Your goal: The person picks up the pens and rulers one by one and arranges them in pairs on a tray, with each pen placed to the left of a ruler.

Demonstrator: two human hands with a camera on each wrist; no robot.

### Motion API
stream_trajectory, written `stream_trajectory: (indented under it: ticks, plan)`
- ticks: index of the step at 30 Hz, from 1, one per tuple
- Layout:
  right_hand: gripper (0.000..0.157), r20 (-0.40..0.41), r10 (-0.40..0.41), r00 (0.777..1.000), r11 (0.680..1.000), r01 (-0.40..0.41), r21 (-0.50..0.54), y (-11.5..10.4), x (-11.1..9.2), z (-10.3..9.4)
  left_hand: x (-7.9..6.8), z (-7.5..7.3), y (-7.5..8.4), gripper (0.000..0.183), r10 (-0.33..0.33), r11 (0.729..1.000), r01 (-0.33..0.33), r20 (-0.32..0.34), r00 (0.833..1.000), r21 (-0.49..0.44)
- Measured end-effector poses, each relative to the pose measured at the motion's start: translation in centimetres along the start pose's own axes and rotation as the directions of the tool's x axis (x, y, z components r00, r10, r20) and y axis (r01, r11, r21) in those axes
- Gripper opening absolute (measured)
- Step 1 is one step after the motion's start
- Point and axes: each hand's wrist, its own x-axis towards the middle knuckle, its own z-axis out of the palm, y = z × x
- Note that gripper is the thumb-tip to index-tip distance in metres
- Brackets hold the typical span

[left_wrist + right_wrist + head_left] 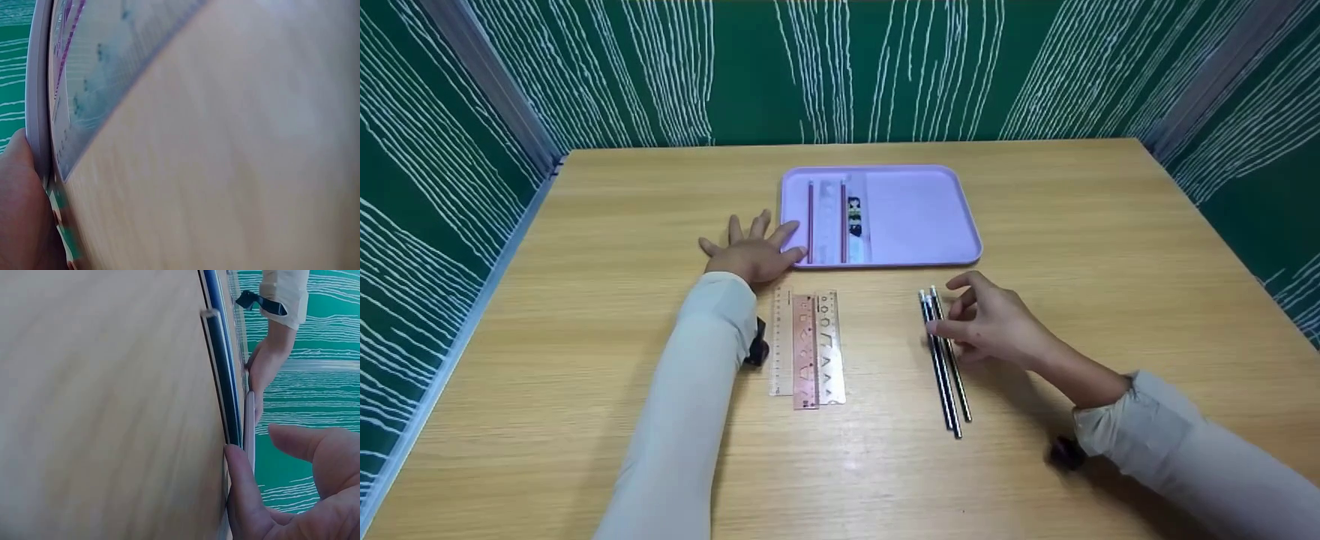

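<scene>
My right hand (997,322) is at three dark striped pencils (943,382) lying side by side on the table, white ends away from me. Its thumb touches them near their upper part, while the index finger is bent and apart from the thumb. In the right wrist view a fingertip meets the end of the nearest pencil (222,377). My left hand (750,259) rests with spread fingers at the left front corner of a lilac tray (922,217), thumb and index finger over its rim. Two red pencils (844,225) lie in the tray.
Three rulers lie side by side before the tray: a clear one (781,352), a pink one (805,360) and a clear stencil ruler (830,360). The tray also holds clear items and a small piece with dark figures (854,216). Green patterned walls (765,75) border the table.
</scene>
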Motion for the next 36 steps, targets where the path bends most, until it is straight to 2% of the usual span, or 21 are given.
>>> stream_trajectory:
  ticks: [14, 22, 32, 36]
  plan:
    - [0.084, -0.023, -0.034, 0.999, 0.993, 0.032, -0.113, -0.3, -1.9, 1.2, 0.1, 0.0, 0.1, 0.071, -0.005, 1.0, 0.005, 0.01, 1.0, -0.018]
    - [0.076, 0.002, -0.014, 1.0, 0.998, 0.014, -0.063, -0.4, -2.0, 1.3, -0.1, -0.1, 0.0, 0.071, -0.004, 1.0, 0.004, 0.017, 1.0, -0.009]
    - [0.077, 0.033, 0.022, 0.999, 0.999, -0.023, 0.043, -0.4, -2.1, 0.9, -0.1, -0.1, 0.1, 0.069, 0.006, 1.0, -0.006, -0.004, 1.0, 0.008]
    - [0.074, 0.053, 0.036, 0.998, 0.998, -0.038, 0.054, -0.4, -2.0, 0.8, -0.2, -0.1, 0.1, 0.069, 0.006, 1.0, -0.006, 0.001, 1.0, 0.01]
